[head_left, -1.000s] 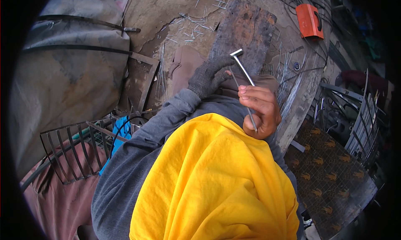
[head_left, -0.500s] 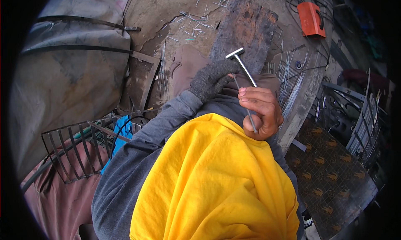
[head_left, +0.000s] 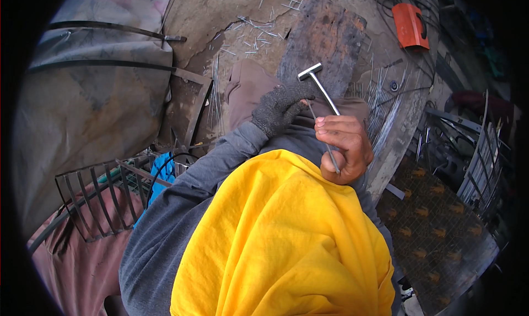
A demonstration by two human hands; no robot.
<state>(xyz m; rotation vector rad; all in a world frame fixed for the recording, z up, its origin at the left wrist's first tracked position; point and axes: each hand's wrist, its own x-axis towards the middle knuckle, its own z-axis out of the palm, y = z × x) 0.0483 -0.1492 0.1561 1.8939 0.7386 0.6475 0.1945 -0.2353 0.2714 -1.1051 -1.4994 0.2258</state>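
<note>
A: Since the earlier frame, the gloved left hand (head_left: pixel 278 109) has come slightly lower, toward the body, and the hammer (head_left: pixel 324 93) leans a little more to the left. What do the fingers hold?

B: The left fingertips seem to pinch the upper end of a thin rod (head_left: pixel 333 160). The bare right hand (head_left: pixel 347 145) is curled around the hammer handle, and the rod lies across its thumb.

A: So where does the rod lie exactly?

B: Between both hands. Its long axis goes from the left fingertips down and to the right, toward the person. The lower part is nearer to the right hand.

A: And the hammer?

B: From the right hand its handle goes up and to the left, nearly in the same direction as the rod. It passes just beside the left fingers; if they touch, I cannot tell. The head is above the left hand.

A: Further out?

B: A wooden board (head_left: pixel 330 32) on the ground, with short metal pieces (head_left: pixel 254 25) scattered to its left.
</note>
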